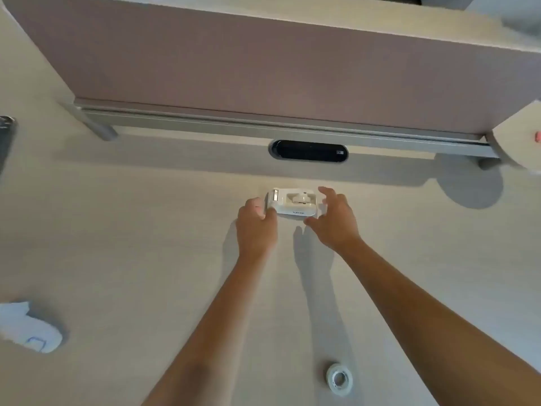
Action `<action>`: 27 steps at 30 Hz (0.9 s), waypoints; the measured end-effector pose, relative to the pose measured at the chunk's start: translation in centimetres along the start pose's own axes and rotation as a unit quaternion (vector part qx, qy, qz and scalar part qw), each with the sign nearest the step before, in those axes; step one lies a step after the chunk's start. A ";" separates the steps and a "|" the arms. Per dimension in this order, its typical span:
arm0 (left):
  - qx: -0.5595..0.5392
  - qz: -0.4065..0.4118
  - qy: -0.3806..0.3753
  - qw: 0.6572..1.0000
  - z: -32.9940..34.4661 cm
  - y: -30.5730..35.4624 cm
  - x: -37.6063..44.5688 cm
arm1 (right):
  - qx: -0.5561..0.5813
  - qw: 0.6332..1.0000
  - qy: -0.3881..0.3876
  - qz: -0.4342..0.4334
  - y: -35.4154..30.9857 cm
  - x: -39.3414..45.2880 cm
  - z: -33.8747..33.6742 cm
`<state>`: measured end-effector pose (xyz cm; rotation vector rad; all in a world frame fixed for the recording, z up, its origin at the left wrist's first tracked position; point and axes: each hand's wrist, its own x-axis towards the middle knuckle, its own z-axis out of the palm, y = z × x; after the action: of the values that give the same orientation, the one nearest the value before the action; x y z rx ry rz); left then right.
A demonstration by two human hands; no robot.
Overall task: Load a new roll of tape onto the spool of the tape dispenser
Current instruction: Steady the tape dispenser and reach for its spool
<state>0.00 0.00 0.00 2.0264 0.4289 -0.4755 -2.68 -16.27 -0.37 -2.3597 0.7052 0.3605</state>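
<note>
A white tape dispenser (292, 202) sits on the pale desk, far from me, with its white spool (300, 198) showing in the well and no tape on it. My left hand (256, 222) grips the dispenser's left end, by the cutter. My right hand (332, 219) hovers at its right end, fingers spread, thumb below the near side and holding nothing. A clear roll of tape (339, 378) lies flat on the desk close to me, to the right of my forearms and apart from both hands.
A mauve partition screen (263, 68) on a grey rail closes off the desk's far side, with a black cable slot (308, 151) just beyond the dispenser. A white device (29, 329) lies near left, a white round object (521, 142) far right, and a dark item (6, 136) at the left edge.
</note>
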 end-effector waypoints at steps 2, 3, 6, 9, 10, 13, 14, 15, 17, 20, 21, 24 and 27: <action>0.028 0.038 -0.015 0.999 0.7 -0.2 0.8 | -0.039 0.999 -0.008 -0.031 -0.1 0.9 0.5; 0.038 0.054 -0.021 0.998 1.2 -0.5 1.2 | -0.047 0.998 -0.010 -0.041 0.1 1.3 0.7; 0.057 0.082 -0.042 0.994 2.1 -1.0 2.0 | -0.060 0.996 0.009 -0.061 0.3 1.9 1.4; 0.065 0.105 -0.045 0.991 2.6 -1.8 1.9 | -0.056 0.996 0.024 -0.065 0.8 1.7 1.8; 0.062 0.101 -0.043 0.992 2.6 -2.0 1.8 | -0.053 0.996 0.024 -0.064 1.0 1.5 1.9; 0.052 0.095 -0.036 0.993 2.3 -3.2 0.7 | -0.044 0.996 0.020 -0.069 1.5 0.2 2.6; 0.052 0.094 -0.033 0.994 2.1 -3.6 0.2 | -0.041 0.997 0.019 -0.069 1.6 -0.4 2.9; 0.050 0.091 -0.032 0.994 1.9 -4.1 -0.4 | -0.037 0.997 0.019 -0.069 1.8 -1.0 3.1; 0.045 0.084 -0.032 0.995 1.6 -5.2 -2.0 | -0.035 0.997 0.021 -0.070 2.1 -2.5 3.8; 0.041 0.073 -0.030 0.996 0.8 -7.1 -4.9 | -0.027 0.997 0.011 -0.070 2.8 -5.2 5.0; 0.040 0.074 -0.029 0.996 0.6 -7.8 -5.7 | -0.024 0.997 0.009 -0.072 3.1 -6.2 5.3; 0.041 0.076 -0.023 0.996 -0.3 -10.1 -8.2 | -0.013 0.997 0.004 -0.075 3.9 -9.1 6.2; 0.043 0.081 -0.028 0.995 -1.1 -12.4 -11.0 | 0.002 0.997 0.004 -0.079 5.2 -12.2 6.8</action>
<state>-15.26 5.58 -3.23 2.1048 0.2113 -0.4568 -16.18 -10.47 -3.01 -2.3942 0.5187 0.2817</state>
